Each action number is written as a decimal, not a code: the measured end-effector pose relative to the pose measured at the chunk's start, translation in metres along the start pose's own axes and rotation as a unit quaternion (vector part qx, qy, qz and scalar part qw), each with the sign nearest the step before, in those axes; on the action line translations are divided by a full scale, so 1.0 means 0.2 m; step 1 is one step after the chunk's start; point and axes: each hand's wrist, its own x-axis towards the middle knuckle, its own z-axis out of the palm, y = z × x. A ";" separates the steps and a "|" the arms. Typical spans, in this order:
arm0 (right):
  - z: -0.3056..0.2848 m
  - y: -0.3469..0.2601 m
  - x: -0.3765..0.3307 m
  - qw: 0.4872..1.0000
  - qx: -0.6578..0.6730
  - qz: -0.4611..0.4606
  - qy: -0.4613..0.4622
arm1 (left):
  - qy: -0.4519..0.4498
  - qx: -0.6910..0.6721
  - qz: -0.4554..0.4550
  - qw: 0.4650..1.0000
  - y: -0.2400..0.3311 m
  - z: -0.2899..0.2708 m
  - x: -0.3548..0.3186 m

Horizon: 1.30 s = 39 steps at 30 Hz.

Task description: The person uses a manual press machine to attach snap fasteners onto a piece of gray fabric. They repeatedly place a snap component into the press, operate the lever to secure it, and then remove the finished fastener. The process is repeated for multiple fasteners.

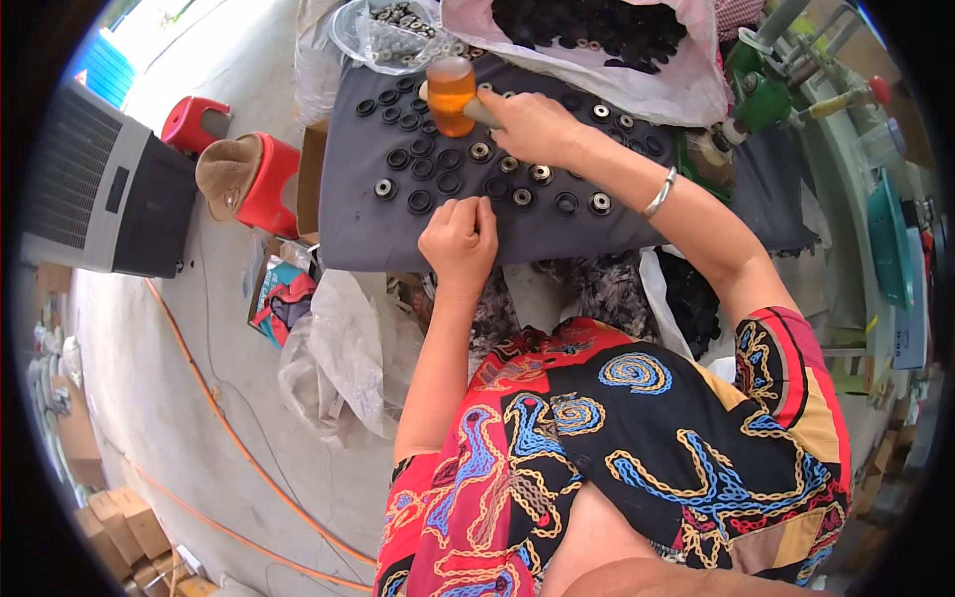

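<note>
My right hand [537, 127] grips the grey handle of a mallet with an orange translucent head [451, 95], held over the far part of a dark grey board [363, 234]. Several black round rubber rings [420, 201], some with a silver metal centre [600, 203], lie spread on that board. My left hand [460, 237] rests with curled fingers at the near edge of the ring cluster, fingertips touching the board beside a black ring. Whether it pinches a small part is hidden.
A clear plastic bag of black rings [597, 35] and a clear bowl of metal parts [383, 30] sit at the far edge. Red stools [269, 184] and a grey fan unit [104, 189] stand at left. Orange cable [239, 448] crosses the floor. Green machine [761, 95] at right.
</note>
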 end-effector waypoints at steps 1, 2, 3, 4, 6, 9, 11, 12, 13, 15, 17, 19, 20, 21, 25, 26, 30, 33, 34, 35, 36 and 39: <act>0.00 -0.02 -0.02 1.000 0.003 0.001 0.013 | 0.001 -0.002 -0.001 1.000 0.01 0.00 0.00; -0.01 -0.04 -0.03 0.999 0.011 -0.020 0.027 | 0.002 -0.003 -0.002 1.000 0.02 -0.01 0.00; -0.05 -0.09 -0.06 0.998 0.018 -0.039 0.041 | 0.002 -0.014 0.006 1.000 0.01 0.00 0.01; -0.05 -0.13 -0.08 0.996 0.029 -0.059 0.054 | -0.003 -0.012 -0.003 1.000 0.02 -0.01 0.01; -0.02 -0.22 -0.11 0.983 0.046 -0.146 0.100 | -0.017 -0.012 -0.015 1.000 0.03 -0.02 0.00; 0.00 -0.35 -0.07 0.988 0.029 -0.151 0.029 | -0.028 -0.030 -0.011 0.999 0.01 -0.01 0.00; 0.10 -0.36 -0.01 0.990 0.004 -0.127 -0.065 | -0.015 -0.026 0.000 1.000 -0.01 0.00 -0.02; 0.12 -0.37 -0.01 0.990 0.013 -0.132 -0.052 | -0.005 -0.026 0.007 1.000 -0.01 0.00 -0.02; 0.12 -0.37 -0.01 0.988 0.012 -0.147 -0.050 | -0.008 -0.027 0.009 1.000 -0.01 -0.01 -0.02; 0.09 -0.35 -0.01 0.985 0.027 -0.160 -0.052 | -0.018 -0.009 0.004 1.000 -0.01 -0.01 -0.01; 0.09 -0.27 -0.01 0.989 0.057 -0.133 -0.011 | -0.010 0.011 0.017 1.000 0.00 0.00 0.00; 0.03 -0.17 -0.01 0.992 0.089 -0.086 0.026 | -0.015 0.000 0.009 1.000 0.02 0.00 0.01; 0.01 -0.07 0.02 0.994 0.062 -0.071 0.063 | -0.017 -0.004 0.004 1.000 0.03 -0.01 0.01; -0.09 -0.04 0.02 0.996 0.042 -0.029 0.076 | -0.020 -0.004 0.001 1.000 0.02 0.00 0.00; -0.16 0.15 0.07 0.993 -0.008 0.006 0.120 | -0.013 0.004 0.002 1.000 0.04 0.00 0.01; -0.16 0.15 0.07 0.995 -0.019 0.041 0.092 | -0.010 0.007 0.003 1.000 0.04 0.00 0.01; 0.02 0.28 0.12 0.996 -0.017 0.051 0.066 | -0.007 0.003 0.005 1.000 0.04 0.00 0.01; -0.02 0.28 0.12 0.997 0.012 0.037 0.073 | -0.006 0.010 0.004 1.000 0.03 0.00 0.01; -0.02 0.30 0.09 0.994 0.013 0.017 0.110 | -0.005 0.010 0.004 1.000 0.02 0.00 0.01; -0.02 0.31 0.07 0.989 0.015 -0.002 0.146 | -0.004 0.010 0.004 1.000 0.02 0.01 0.01; -0.05 0.29 0.04 0.990 0.011 0.007 0.139 | -0.006 0.011 0.004 1.000 0.01 0.00 0.00; -0.14 0.24 -0.06 0.994 -0.015 0.034 0.106 | -0.013 0.013 0.003 1.000 0.02 0.00 0.00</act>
